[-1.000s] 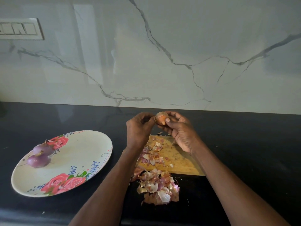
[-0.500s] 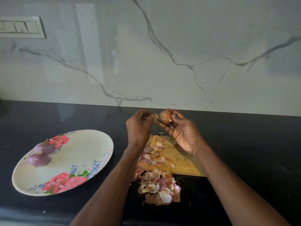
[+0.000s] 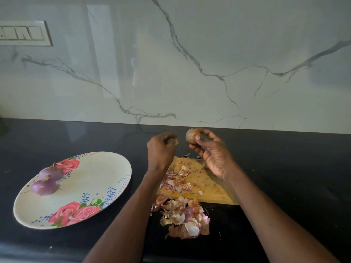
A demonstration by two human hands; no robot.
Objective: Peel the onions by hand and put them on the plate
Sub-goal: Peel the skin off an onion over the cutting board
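My right hand [image 3: 212,152] holds a small onion [image 3: 191,136] between thumb and fingertips, above the far edge of the wooden cutting board [image 3: 209,185]. Papery brown skin still covers the onion. My left hand [image 3: 161,150] is just to the left of it, fingers curled, pinching a small scrap of onion skin [image 3: 176,141]. A gap separates this hand from the onion. Two peeled purple onions [image 3: 45,186] [image 3: 49,173] lie on the left part of the floral plate [image 3: 106,168].
Onion skins [image 3: 182,215] are piled on the black counter in front of the board, and more scraps lie on the board's left side. A marble wall stands behind the counter, with a switch panel [image 3: 24,33] at upper left.
My left hand has pulled away from the onion to the left with a bit of skin. My right hand has shifted slightly right with the onion.
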